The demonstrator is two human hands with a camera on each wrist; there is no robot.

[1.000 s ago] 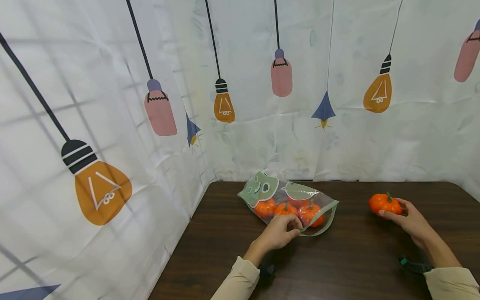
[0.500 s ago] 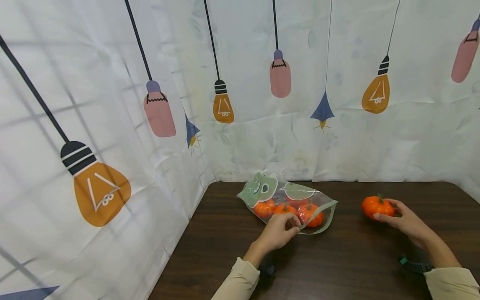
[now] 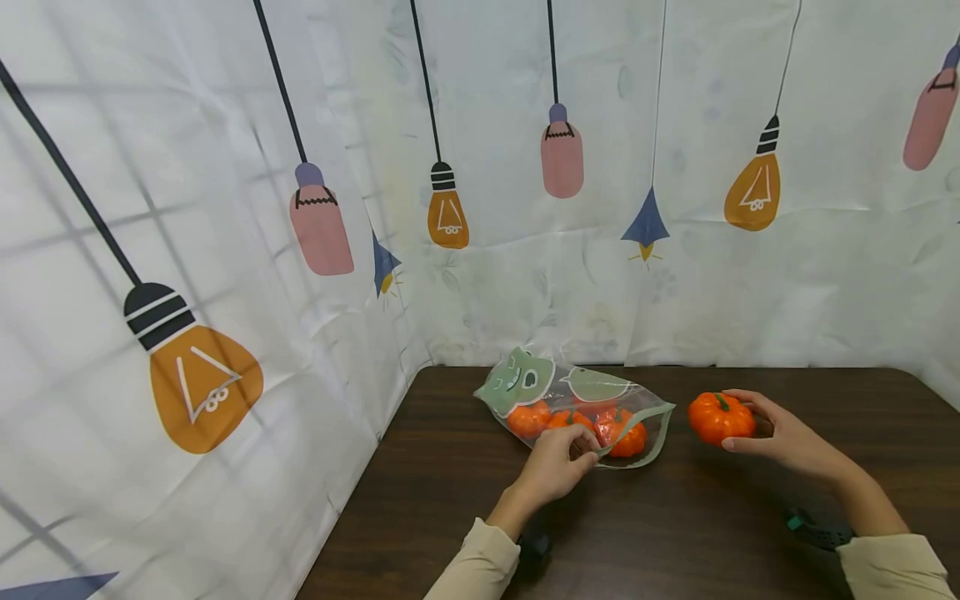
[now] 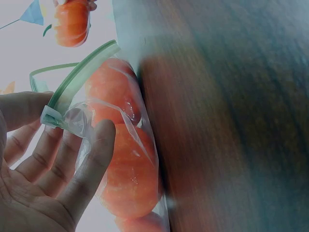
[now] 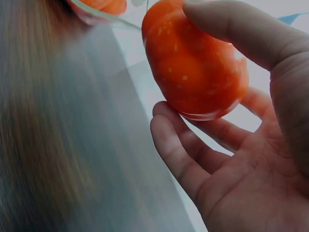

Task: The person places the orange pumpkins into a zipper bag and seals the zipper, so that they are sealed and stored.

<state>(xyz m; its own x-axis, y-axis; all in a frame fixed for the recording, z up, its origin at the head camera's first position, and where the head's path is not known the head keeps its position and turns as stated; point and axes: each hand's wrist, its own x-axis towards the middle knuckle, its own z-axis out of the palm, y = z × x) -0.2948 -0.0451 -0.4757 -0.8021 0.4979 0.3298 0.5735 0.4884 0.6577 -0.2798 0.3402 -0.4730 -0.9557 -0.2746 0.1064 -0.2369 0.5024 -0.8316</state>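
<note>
A small orange pumpkin [image 3: 720, 419] with a green stem is held between the thumb and fingers of my right hand [image 3: 787, 437], above the table to the right of the bag. My left hand [image 3: 555, 462] pinches the green-edged opening of a clear zip bag [image 3: 652, 408] at its near side. Through the plastic several more orange pumpkins [image 3: 529, 418] show, lying inside. The left wrist view shows the slider [image 4: 50, 116] of the zip at my fingers and the bag's mouth parted. Close up, the pumpkin [image 5: 193, 63] in my right hand looks glossy and ribbed.
The bag lies on a dark brown wooden table [image 3: 637, 533], near its back edge. A white curtain [image 3: 510, 283] printed with hanging lamps stands behind and along the left side. Dark straps [image 3: 817, 532] sit at both wrists.
My right hand has carried the pumpkin leftward, closer to the bag's opening. The left hand and the bag have stayed nearly in place.
</note>
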